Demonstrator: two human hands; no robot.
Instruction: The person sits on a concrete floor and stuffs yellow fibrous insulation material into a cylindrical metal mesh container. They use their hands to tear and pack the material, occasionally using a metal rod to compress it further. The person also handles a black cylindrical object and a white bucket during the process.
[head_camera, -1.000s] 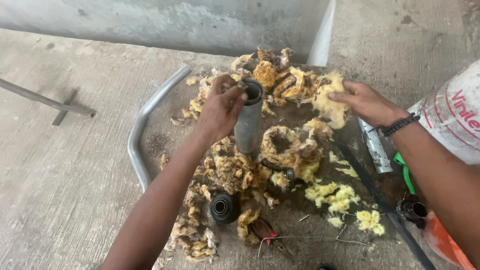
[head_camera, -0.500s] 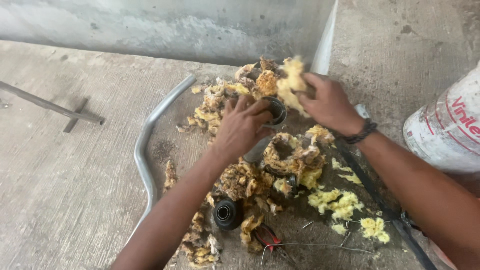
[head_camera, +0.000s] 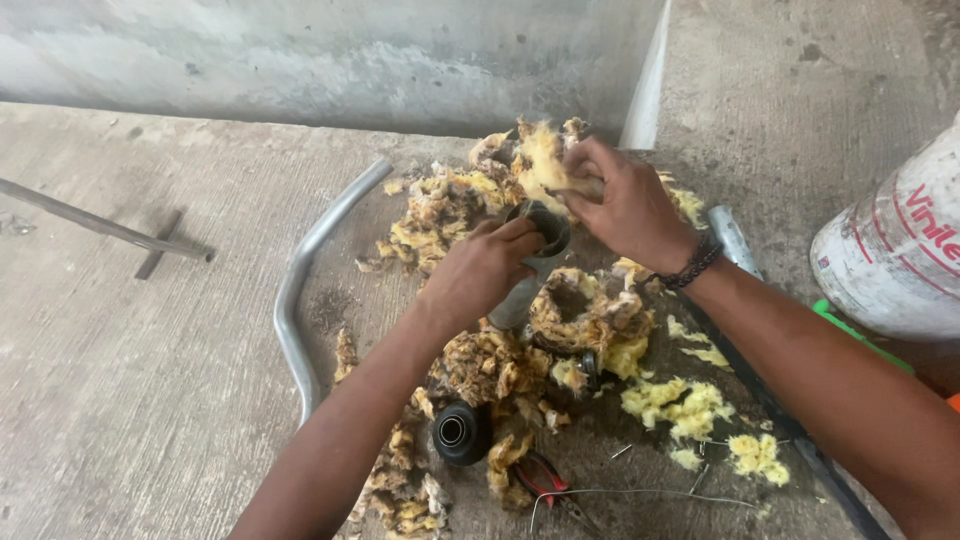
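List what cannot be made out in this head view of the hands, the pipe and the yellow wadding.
- Metal pipe: its middle is covered by the left hand; its lower end is hidden behind the wadding.
- Inside of the pipe mouth: too dark to see.
- Right hand: its fingertips are buried in a yellow wadding clump.
- White sack: cut off by the right edge.
- Red-handled pliers: partly under wadding scraps.

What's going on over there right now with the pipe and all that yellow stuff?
A person's left hand grips the open top of a grey metal pipe, held upright. The right hand holds a wad of yellow fibrous wadding just above the opening. More wadding is strewn on the concrete floor, near a black rubber boot and red-handled pliers.
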